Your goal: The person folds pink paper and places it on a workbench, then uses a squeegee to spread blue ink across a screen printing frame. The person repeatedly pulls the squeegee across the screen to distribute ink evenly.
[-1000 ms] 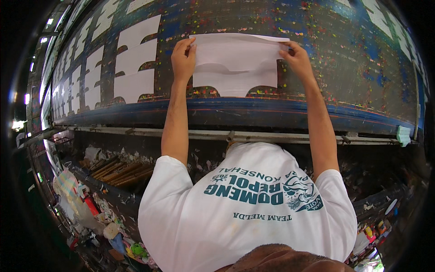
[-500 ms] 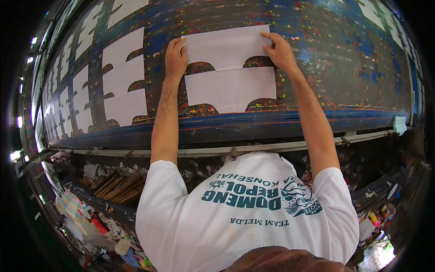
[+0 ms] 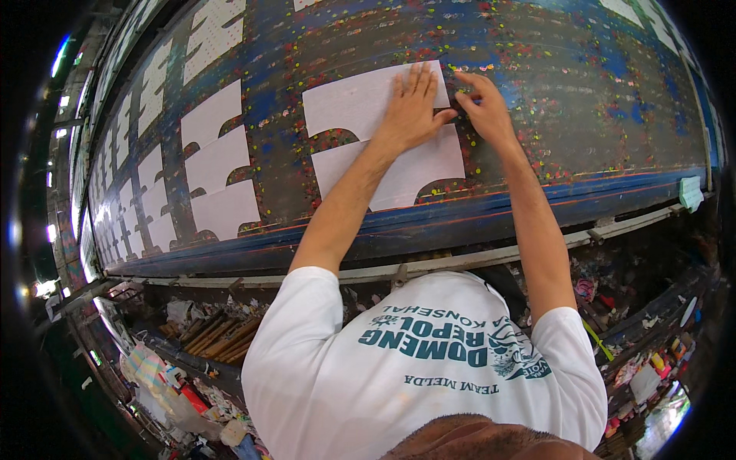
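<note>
My left hand (image 3: 412, 110) lies flat with its fingers spread on the right part of a white cut piece, apparently cloth (image 3: 345, 102). Just past that piece's right edge is my right hand (image 3: 484, 110), its thumb and forefinger apart with nothing seen between them. Nearer to me lies a second white piece (image 3: 424, 170), its upper left partly covered by my left forearm. Both pieces have curved cut-outs and rest on a long dark table (image 3: 583, 138) speckled with paint.
Rows of similar white pieces (image 3: 218, 159) run off along the table to the left. A pale rail (image 3: 368, 274) follows its near edge, with a light green folded cloth or paper (image 3: 691, 195) at the right end. Below, wooden sticks (image 3: 222, 339) lie among scraps.
My left hand has moved right from the upper piece's left corner and now presses flat on it. My right hand has let go of the right corner. The view has shifted slightly.
</note>
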Demonstrator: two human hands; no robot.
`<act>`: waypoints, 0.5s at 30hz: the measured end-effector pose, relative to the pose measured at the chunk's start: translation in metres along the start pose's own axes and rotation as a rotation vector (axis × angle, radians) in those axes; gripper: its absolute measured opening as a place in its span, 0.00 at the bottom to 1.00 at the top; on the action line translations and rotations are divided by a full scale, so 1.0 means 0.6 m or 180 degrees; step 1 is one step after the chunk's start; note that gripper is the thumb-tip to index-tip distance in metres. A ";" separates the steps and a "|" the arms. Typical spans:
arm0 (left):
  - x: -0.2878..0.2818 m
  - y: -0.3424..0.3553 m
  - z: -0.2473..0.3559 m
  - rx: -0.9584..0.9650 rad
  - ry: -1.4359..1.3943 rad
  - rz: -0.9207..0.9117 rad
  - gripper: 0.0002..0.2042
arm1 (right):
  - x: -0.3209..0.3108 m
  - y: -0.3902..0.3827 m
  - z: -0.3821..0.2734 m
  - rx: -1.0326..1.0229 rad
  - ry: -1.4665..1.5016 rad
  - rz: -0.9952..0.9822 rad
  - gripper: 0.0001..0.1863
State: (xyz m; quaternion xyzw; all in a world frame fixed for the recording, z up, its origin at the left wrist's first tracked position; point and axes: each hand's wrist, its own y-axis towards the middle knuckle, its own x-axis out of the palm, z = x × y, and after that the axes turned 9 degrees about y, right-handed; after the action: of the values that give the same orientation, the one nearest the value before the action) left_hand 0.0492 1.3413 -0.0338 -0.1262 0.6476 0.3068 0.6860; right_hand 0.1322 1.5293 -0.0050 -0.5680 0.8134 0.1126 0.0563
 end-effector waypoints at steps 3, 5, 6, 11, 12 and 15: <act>0.015 0.026 0.009 0.0007 0.0246 -0.0188 0.45 | -0.060 -0.051 -0.001 0.0041 -0.0015 0.0197 0.20; 0.011 0.010 -0.025 -0.0309 0.0138 -0.0320 0.44 | -0.116 -0.098 -0.010 0.0133 0.0024 0.0309 0.19; 0.005 -0.010 -0.054 -0.0493 0.0243 -0.0282 0.44 | -0.144 -0.127 -0.016 0.0201 0.0094 0.0348 0.19; -0.058 -0.144 -0.201 -0.2091 0.1085 -0.0912 0.45 | -0.274 -0.303 -0.051 0.0579 0.0153 0.0732 0.15; -0.064 -0.159 -0.214 -0.2288 0.0973 -0.0929 0.46 | -0.292 -0.339 -0.060 0.0663 0.0163 0.0780 0.15; -0.057 -0.145 -0.200 -0.2556 0.0856 -0.1058 0.48 | -0.320 -0.407 -0.080 0.0519 0.0692 0.1042 0.14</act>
State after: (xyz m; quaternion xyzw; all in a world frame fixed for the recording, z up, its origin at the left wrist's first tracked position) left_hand 0.0034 1.1962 -0.0356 -0.5231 0.5316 0.4003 0.5325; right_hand 0.4293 1.6120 0.0543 -0.4306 0.9025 -0.0079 -0.0051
